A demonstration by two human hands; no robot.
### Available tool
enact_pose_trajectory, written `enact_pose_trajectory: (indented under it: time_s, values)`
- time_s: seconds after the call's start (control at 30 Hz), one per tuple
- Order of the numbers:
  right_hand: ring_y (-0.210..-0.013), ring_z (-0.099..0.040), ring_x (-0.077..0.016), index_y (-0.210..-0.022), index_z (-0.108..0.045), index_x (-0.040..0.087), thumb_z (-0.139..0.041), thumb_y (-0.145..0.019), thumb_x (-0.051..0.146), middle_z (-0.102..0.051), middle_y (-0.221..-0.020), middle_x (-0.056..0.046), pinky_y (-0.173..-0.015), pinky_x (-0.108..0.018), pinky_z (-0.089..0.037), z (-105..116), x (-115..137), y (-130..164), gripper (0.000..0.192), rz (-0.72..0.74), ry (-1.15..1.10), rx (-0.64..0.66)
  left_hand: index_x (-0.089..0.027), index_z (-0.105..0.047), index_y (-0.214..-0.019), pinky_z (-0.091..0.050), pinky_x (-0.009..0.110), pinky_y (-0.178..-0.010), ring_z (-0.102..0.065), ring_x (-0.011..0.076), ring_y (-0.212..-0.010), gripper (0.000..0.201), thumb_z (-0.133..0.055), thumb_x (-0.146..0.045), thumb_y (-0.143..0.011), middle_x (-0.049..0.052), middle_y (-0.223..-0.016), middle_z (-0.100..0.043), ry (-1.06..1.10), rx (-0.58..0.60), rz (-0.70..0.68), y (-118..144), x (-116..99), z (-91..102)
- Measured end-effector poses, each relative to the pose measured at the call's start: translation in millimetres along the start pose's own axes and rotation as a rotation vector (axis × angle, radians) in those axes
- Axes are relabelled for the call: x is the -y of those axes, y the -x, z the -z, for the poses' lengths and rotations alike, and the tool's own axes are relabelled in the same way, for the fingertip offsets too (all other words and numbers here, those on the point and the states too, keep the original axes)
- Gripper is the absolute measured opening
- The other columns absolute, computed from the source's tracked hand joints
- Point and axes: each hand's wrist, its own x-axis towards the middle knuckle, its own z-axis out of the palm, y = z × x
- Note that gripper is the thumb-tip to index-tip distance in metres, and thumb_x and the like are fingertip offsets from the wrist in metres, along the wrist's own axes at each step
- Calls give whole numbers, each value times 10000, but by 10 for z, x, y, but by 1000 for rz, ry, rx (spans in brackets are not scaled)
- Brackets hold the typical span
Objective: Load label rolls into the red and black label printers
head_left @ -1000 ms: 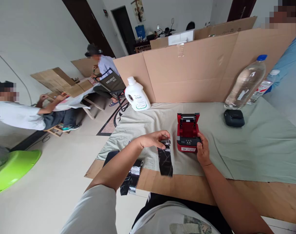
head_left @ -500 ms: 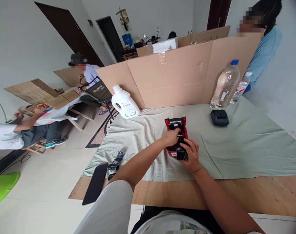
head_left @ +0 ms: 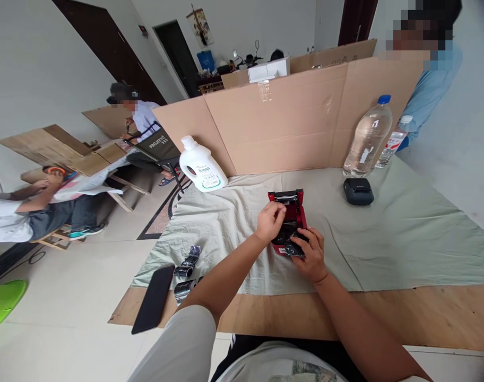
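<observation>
A small red and black label printer [head_left: 293, 212] stands on the cloth in front of me, its lid raised toward the far side. My left hand [head_left: 270, 220] is at its left edge, just below the lid, thumb and fingers pinched together; whatever is between them is hidden. On the near right side, my right hand [head_left: 312, 252] curls its fingers over a shiny black label strip [head_left: 294, 248] at the printer's front. A black label roll, partly unwound, [head_left: 191, 258] lies to the left, with another black roll [head_left: 184, 289] beside my left forearm.
A black phone [head_left: 153, 300] lies near the left table edge. A white jug [head_left: 204, 167], cardboard screen [head_left: 282, 127], large water bottle [head_left: 368, 138] and smaller bottle [head_left: 394, 142] stand at the back. A black device [head_left: 358, 192] sits right. People sit at the left; another is behind the screen.
My left hand has come out of the printer's inside, up and to the left. My right hand stays at the front, where the black strip has shifted and tilted.
</observation>
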Motion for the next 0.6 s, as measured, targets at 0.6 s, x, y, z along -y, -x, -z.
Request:
enact_pose_trajectory:
  time_s: [0.6]
  values:
    - [-1258, -456, -321, -1042, -639, 242, -573, -860, 524, -530, -1286, -105, -1033, -530, -431, 2, -4, 29, 342, 6, 37, 20, -186, -532, -1213, -389, 470, -1064, -492, 255, -1237, 457, -255, -488, -1010, 140, -1224, -544, 406, -212, -62, 653, 113, -42]
